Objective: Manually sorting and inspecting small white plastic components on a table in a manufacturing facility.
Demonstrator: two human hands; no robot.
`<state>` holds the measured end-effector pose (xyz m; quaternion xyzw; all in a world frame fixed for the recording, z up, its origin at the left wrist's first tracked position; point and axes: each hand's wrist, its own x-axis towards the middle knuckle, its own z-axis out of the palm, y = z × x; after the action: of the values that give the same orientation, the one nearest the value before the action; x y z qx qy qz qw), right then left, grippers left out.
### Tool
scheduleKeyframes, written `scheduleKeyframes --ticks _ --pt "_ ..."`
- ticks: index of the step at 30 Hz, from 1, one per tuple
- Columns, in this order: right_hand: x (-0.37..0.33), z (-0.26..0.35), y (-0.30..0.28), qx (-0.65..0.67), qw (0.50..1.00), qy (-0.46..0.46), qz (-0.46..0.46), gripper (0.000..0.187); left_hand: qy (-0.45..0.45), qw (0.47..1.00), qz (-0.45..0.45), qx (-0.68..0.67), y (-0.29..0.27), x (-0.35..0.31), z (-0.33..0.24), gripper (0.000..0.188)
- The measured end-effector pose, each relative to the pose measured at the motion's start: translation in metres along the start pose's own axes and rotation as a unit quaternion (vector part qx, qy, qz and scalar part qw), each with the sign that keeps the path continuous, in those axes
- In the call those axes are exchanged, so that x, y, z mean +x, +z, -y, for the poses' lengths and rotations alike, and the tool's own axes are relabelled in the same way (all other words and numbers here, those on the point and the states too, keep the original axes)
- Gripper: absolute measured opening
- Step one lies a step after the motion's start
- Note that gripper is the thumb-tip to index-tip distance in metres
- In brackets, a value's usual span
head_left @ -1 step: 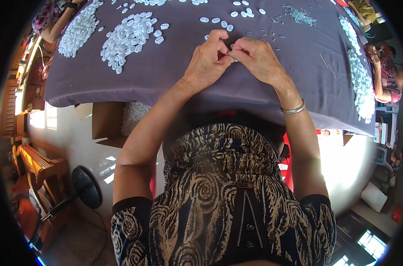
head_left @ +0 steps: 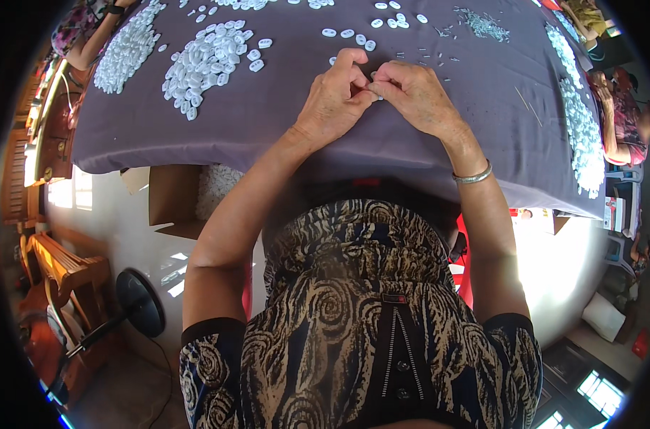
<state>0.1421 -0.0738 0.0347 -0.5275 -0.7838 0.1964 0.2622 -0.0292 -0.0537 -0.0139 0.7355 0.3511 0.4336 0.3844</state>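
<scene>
My left hand [head_left: 333, 99] and my right hand [head_left: 419, 94] meet fingertip to fingertip over the near part of the table. Both are closed in a pinch on a small white piece [head_left: 378, 97], mostly hidden by the fingers. Just beyond them lie several loose white oval plastic pieces [head_left: 348, 33] with dark print. A heap of the same ovals [head_left: 207, 64] spreads to the left of my left hand. Tiny metal pins [head_left: 425, 56] are scattered past my right hand, and a larger pile of pins [head_left: 484, 26] sits farther back.
A grey-purple cloth [head_left: 268, 121] covers the table. More white pieces are heaped at the far left [head_left: 128, 53] and along the right edge [head_left: 582, 136]. Two thin sticks [head_left: 531, 107] lie at right. Below stands a cardboard box [head_left: 173, 196] of white pieces. Other people sit at both sides.
</scene>
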Motion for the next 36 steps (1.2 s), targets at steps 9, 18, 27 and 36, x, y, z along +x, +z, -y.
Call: scheduleKeyframes --ticks 9,18,27,36 --pt "-0.004 -0.001 -0.011 0.100 0.993 0.054 -0.027 0.015 0.001 0.998 0.013 -0.055 -0.004 -0.002 -0.003 0.044" --pt "-0.011 -0.002 -0.003 0.103 0.991 0.072 0.045 0.009 -0.019 0.996 0.007 -0.091 -0.005 -0.003 0.000 0.048" --pt "-0.009 -0.001 0.000 0.137 0.987 0.081 0.023 0.010 -0.023 0.984 0.031 -0.176 -0.011 0.000 0.007 0.040" --pt "0.000 -0.008 0.001 -0.018 0.996 -0.014 -0.081 0.012 -0.042 0.985 -0.029 -0.163 -0.020 0.003 0.012 0.036"
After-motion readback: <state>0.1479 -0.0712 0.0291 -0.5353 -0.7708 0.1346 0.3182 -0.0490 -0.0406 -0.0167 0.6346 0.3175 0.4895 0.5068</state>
